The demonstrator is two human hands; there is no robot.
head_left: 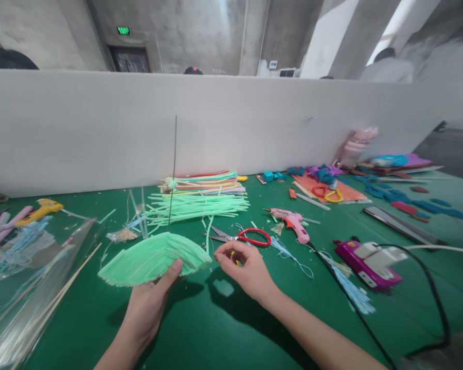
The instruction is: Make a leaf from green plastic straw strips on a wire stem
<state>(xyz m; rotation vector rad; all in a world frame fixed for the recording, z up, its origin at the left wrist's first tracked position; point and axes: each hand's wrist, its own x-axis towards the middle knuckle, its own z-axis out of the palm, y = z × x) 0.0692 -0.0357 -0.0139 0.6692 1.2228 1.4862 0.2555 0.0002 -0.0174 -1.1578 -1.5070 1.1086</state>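
holding a fan-shaped green piece (150, 262) of fuzzy, ridged strands, the left hand (146, 306) has its thumb pressed on top and fingers beneath; piece sits left of and nearer than the red-handled scissors (237, 238). thin, straight, dark rod (175, 154) stands at its top edge. right hand (245, 270), just nearer than the scissors: thumb and forefinger tips narrow, near the piece's right corner; cannot tell whether they grip anything. beyond scissors, leftward: loose pile of fuzzy green stems (200, 206). right of scissors: smooth pink glue gun (295, 222). containers: left of scissors, small clear bag (121, 235) of beige bits; far left, long glossy plastic sleeve (76, 237) with slender sticks (67, 291), inside or on top unclear.
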